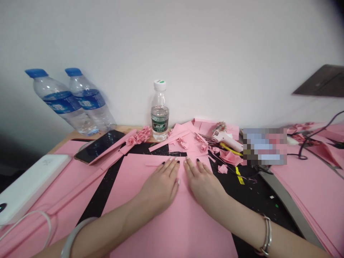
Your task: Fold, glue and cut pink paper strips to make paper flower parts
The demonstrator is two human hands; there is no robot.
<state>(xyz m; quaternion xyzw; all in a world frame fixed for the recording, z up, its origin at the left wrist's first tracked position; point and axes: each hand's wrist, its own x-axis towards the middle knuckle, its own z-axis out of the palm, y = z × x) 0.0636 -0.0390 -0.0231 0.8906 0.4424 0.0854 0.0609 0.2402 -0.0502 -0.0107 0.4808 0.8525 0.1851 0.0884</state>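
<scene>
At the far left, a white power bank (29,186) is lying on pink paper with a white cable curving from it. Two blue-capped water bottles (63,100) are leaning against the white wall behind a dark smartphone (98,145), which is resting at the back of the wooden table (80,134). Beside the phone, pink paper roses (139,136) are sitting on a long pink strip. A small white-capped water bottle (159,111) is standing upright against the wall.

In the middle, I am pressing my left grip (158,186) and right grip (204,186) flat and open, side by side, on a large pink paper sheet (166,233). That sheet is lying on a black mat (99,197), directly in front of me.

To the right, a white hot glue gun (224,138) is lying among pink scraps and yellow strips (239,175). Next comes a pixelated patch I cannot make out, then a metal ruler (287,208) beside stacked pink paper (309,193).
</scene>
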